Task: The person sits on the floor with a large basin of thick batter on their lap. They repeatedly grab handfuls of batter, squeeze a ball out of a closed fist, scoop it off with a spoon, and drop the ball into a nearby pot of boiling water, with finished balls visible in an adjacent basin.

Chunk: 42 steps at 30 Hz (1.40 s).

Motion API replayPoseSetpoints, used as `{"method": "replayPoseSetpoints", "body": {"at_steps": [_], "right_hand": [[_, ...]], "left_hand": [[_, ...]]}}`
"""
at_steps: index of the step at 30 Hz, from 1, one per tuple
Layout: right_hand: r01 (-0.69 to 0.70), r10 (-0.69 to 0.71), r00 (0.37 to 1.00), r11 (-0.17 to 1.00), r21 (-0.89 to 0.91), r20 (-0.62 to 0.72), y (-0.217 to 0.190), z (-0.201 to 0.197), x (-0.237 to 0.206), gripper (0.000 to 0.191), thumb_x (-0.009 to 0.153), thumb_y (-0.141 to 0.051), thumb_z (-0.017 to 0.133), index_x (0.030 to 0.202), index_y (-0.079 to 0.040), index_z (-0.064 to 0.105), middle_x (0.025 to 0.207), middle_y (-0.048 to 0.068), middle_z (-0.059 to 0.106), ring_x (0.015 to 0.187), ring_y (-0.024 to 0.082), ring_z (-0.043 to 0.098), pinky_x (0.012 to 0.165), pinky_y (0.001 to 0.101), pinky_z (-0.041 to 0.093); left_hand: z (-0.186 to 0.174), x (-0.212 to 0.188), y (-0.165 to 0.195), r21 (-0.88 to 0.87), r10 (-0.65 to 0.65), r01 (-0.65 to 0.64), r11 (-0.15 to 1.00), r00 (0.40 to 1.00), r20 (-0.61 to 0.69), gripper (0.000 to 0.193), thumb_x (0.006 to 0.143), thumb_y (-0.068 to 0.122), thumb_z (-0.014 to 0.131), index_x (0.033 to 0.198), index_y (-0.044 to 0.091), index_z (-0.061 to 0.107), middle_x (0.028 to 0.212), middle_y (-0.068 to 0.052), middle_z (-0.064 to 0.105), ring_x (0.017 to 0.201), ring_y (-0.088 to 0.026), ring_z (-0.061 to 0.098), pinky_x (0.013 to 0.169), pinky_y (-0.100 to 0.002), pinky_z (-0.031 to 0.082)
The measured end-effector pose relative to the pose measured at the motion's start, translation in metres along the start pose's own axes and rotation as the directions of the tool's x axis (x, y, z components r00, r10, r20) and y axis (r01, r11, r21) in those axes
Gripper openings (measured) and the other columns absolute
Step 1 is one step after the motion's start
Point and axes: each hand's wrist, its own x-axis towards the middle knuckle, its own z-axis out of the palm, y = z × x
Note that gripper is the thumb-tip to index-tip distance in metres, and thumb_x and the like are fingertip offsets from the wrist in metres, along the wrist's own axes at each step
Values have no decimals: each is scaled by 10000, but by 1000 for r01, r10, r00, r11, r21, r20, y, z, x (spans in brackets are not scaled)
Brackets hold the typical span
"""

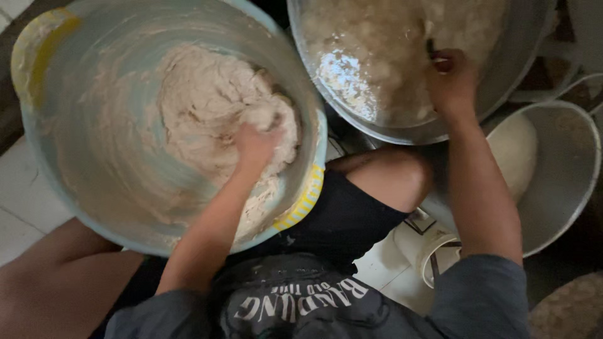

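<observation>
A big light-blue plastic tub (pixel 75 182) with yellow handles holds a pale, floury mass of dough (pixel 207 107). My left hand (pixel 254 147) is pressed into the dough near its right side, fingers sunk in and closed on it. My right hand (pixel 449 78) reaches into a wide metal basin (pixel 502 81) filled with a wet, lumpy whitish mixture (pixel 377 44). It grips a small dark object at the mixture's surface; what the object is I cannot tell.
A second metal bowl (pixel 559 194) with a whitish lump stands at the right, below the basin. A small white cup (pixel 433 251) sits on the white tiled floor (pixel 19 207) by my knee. My bare knees flank the tub.
</observation>
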Motion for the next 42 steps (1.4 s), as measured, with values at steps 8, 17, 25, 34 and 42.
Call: {"method": "replayPoseSetpoints", "body": {"at_steps": [8,17,25,34,42], "right_hand": [[-379,215,902,809,449,374,-98,-20,-88,235,1038,-100,552,1254,-14,582,907,108,636,639,136,576,502,291,427],[-165,-152,827,855,492,542,-172,20,-152,305,1043,-57,565,1339,14,589,1074,66,721,860,58,691,727,220,596],[-367,6,823,770,523,568,-130,16,-111,420,1037,-70,531,1453,-54,578,887,28,628,636,83,532,553,241,437],[129,-135,989,987,95,54,-74,-20,-48,292,1062,-47,646,1348,5,625,1011,76,710,810,133,696,669,287,549],[-301,45,856,854,424,515,-135,-11,-120,422,1017,-78,582,1437,-52,571,1001,26,716,733,104,621,627,260,525]], "left_hand": [[-68,16,80,-511,115,-269,817,943,-313,224,933,252,754,886,56,659,826,-157,699,755,-396,673,688,-476,541],[-42,14,75,-490,25,-58,870,997,-75,222,710,222,807,866,87,726,810,-169,707,784,-406,699,730,-494,570],[-38,20,52,-228,-132,119,966,990,-41,465,682,372,884,882,-17,726,939,-321,675,908,-478,654,858,-535,513],[-33,9,55,-578,-103,-43,815,971,-218,249,862,277,787,932,54,701,901,-183,725,856,-425,688,784,-486,556],[-47,3,76,-773,-209,126,621,978,-9,239,866,291,796,831,87,676,666,-105,700,607,-313,744,606,-415,580]]}}
